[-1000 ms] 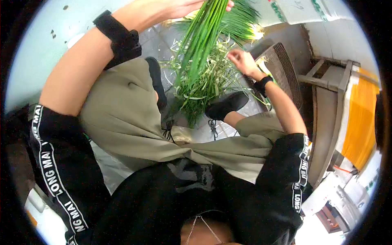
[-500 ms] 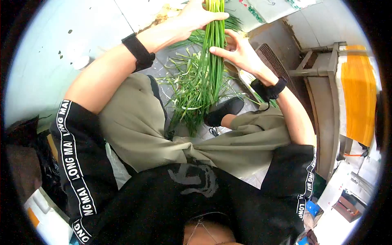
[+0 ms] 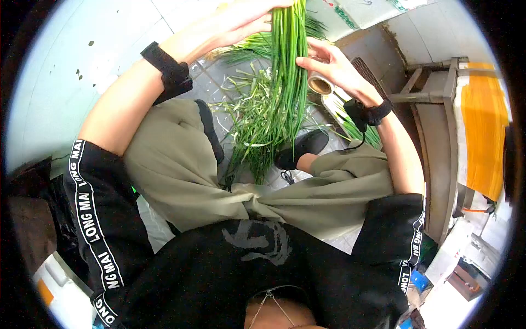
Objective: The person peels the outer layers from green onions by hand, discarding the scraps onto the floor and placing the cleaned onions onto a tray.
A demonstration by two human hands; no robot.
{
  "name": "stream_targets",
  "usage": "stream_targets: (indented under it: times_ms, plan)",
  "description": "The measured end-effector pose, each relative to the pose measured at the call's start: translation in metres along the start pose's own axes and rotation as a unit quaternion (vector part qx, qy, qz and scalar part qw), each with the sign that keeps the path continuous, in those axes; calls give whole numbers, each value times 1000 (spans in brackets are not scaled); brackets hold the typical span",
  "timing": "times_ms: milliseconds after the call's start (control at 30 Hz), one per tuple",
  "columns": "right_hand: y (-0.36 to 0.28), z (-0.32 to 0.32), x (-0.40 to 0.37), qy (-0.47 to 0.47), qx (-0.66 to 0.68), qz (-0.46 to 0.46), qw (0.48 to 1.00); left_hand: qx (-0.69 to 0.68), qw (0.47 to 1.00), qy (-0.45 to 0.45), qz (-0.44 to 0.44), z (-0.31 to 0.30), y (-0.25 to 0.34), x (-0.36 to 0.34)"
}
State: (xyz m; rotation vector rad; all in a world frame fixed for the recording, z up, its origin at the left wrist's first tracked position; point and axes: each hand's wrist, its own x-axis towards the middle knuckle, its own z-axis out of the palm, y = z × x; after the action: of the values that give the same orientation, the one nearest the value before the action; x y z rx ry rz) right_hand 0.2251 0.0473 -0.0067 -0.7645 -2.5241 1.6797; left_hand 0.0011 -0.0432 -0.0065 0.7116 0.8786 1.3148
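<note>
A long bunch of spring onions (image 3: 287,66) hangs upright in front of me, its green tips pointing down toward my feet. At the top edge of the view my left hand (image 3: 246,24) is closed round the bunch's upper end, partly cut off by the frame. My right hand (image 3: 331,66) grips the right side of the bunch lower down, thumb in front and fingers partly hidden behind the stalks. Just beneath my right palm shows a roll of tape (image 3: 320,85) with a brown hollow core. Trimmed leaves and peelings (image 3: 249,109) lie heaped on the floor behind the bunch.
More spring onions (image 3: 246,46) lie on the tiled floor against the wall. Right of my right hand, a white container (image 3: 334,107) holds further green stalks. My shoe (image 3: 307,148) is close to the peelings. A metal-framed stand (image 3: 433,98) stands at the right.
My left hand has shifted up and left, its thumb now near the top edge. My right hand, the roll and the bunch have moved slightly right.
</note>
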Motion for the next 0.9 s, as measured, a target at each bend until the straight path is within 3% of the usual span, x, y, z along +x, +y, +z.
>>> stream_targets:
  times_ms: [133,233,433,500,700,800,900]
  plan:
    - [0,0,-3,-5,40,7,999,-15,1000,23,13,5,-1,3]
    - [0,-1,-5,33,3,79,996,15,999,36,10,1,-2,5]
    - [9,4,0,42,24,23,999,10,999,45,24,-6,-7,3]
    - [11,10,2,64,-67,-37,995,32,998,60,9,-1,-1,-5]
    - [0,13,5,32,-40,1,999,90,993,75,-16,-4,3,-2]
    - [-2,13,6,13,26,22,999,10,997,81,-12,-14,-2,4]
    - [-9,11,4,0,56,73,996,-92,995,13,-20,-23,-3,8]
